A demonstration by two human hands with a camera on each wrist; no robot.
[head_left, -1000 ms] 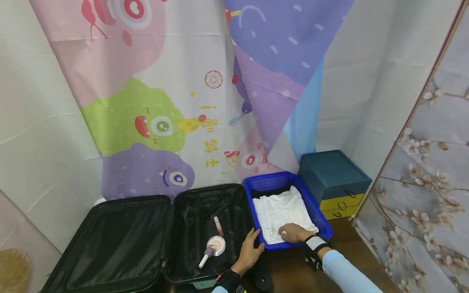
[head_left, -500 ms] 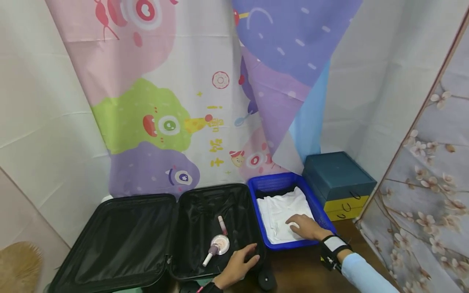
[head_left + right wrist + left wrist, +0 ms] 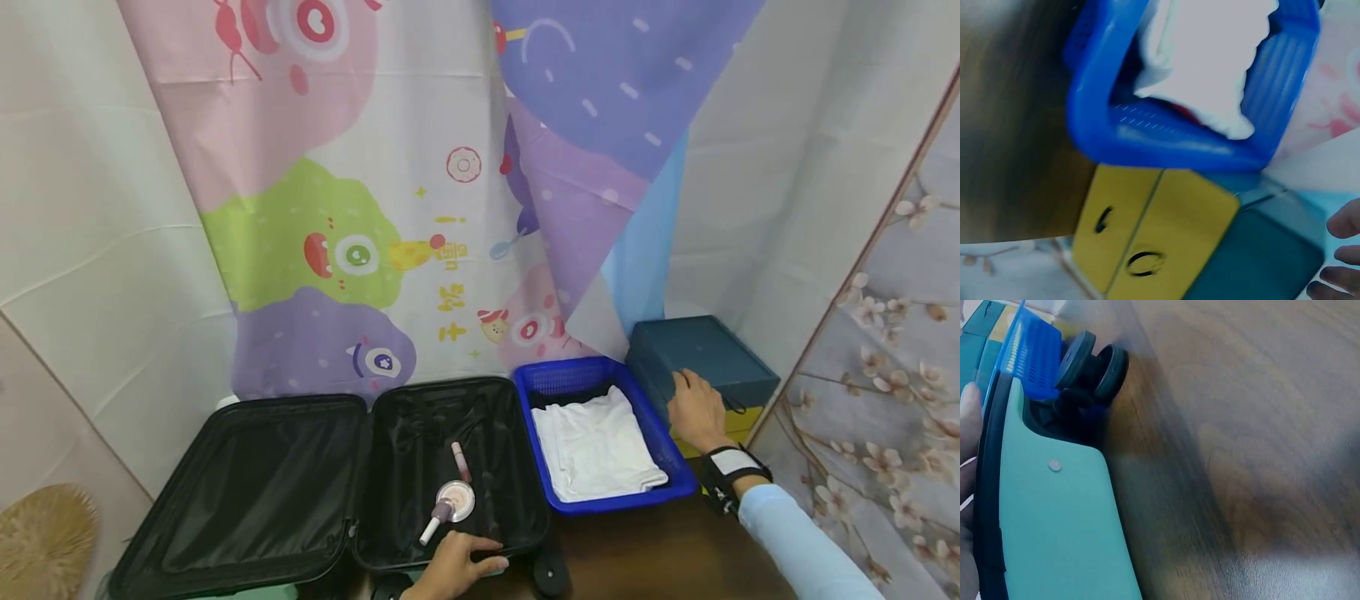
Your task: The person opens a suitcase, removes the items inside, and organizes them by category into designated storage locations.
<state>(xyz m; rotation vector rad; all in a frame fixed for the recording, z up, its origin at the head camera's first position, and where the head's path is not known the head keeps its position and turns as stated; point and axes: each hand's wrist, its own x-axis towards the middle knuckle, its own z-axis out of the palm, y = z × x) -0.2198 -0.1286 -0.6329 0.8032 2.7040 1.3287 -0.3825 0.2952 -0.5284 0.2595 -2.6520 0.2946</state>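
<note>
My left hand [image 3: 453, 568] is at the front rim of an open suitcase [image 3: 408, 425] with a black lining. In the left wrist view its fingers [image 3: 969, 419] lie along the dark rim of the mint green shell [image 3: 1060, 512]. Inside the suitcase are a pink tube [image 3: 460, 461], a round compact [image 3: 459, 498] and a purple-and-white tube [image 3: 437, 521] lying against it. My right hand [image 3: 697, 410] hovers in front of a teal box [image 3: 705, 346] with nothing in its fingers. Folded white clothing [image 3: 596, 446] sits in a blue basket [image 3: 573, 504] between the hands.
Yellow drawers [image 3: 1147, 244] with black ring pulls belong to the box stack right of the basket. A black suitcase wheel [image 3: 551, 575] sticks out at the front right corner. The other suitcase half [image 3: 255, 492] lies open leftward. A printed curtain [image 3: 420, 275] hangs behind.
My right hand has lifted off the white clothing and moved right to the teal box. My left hand has drawn back from the basket side to the suitcase's front rim.
</note>
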